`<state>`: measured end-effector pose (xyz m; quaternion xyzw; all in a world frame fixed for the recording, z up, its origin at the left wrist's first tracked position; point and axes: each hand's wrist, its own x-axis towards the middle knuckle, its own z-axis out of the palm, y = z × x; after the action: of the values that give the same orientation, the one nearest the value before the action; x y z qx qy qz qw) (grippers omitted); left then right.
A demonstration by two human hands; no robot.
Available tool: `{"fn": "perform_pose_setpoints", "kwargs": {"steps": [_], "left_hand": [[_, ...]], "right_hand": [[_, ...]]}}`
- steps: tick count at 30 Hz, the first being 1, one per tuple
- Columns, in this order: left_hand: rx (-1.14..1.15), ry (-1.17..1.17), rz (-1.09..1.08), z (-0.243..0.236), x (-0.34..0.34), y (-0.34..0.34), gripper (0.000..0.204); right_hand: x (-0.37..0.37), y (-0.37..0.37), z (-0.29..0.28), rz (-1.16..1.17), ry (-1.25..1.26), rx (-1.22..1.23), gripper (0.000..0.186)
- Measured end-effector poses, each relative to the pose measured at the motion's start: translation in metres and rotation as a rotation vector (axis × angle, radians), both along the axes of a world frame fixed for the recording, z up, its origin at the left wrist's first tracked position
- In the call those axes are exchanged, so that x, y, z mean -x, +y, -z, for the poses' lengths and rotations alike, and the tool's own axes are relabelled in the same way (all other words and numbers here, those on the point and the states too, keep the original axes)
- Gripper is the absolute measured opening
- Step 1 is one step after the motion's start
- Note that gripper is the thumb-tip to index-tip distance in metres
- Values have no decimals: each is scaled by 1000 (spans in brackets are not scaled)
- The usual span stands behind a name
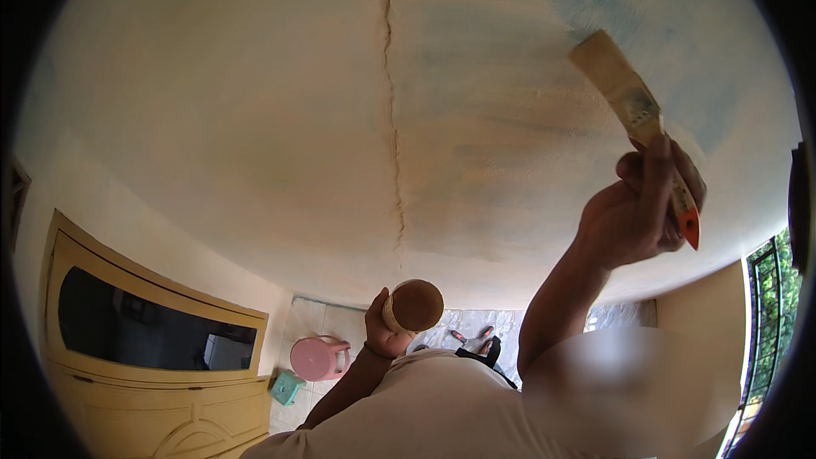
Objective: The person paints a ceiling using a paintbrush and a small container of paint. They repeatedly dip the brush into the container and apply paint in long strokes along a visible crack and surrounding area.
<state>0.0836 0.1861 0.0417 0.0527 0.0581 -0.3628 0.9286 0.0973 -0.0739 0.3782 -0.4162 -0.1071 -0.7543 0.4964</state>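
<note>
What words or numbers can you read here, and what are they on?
None can be read.
Brush: small dark marks, too small and blurred to read.
Cup: any marks on its side are too unclear to make out.
Wall: a long crack, but no writing to be seen.

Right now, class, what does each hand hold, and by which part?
The right hand holds the brush by its handle; the left hand holds the cup by its side.
</note>
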Motion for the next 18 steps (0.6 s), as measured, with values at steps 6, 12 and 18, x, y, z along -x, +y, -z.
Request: {"fn": "perform_pose_setpoints", "kwargs": {"steps": [6, 12, 18], "left_hand": [[-128, 23, 39, 1, -2, -1, 53], [-106, 15, 80, 4, -6, -12, 53], [-259, 38, 52, 9, -1, -6, 54]], "right_hand": [[-23, 53, -7, -161, 120, 382, 11], [-54, 36, -11, -113, -7, 484, 15], [31, -86, 1, 139, 40, 82, 12]]}}
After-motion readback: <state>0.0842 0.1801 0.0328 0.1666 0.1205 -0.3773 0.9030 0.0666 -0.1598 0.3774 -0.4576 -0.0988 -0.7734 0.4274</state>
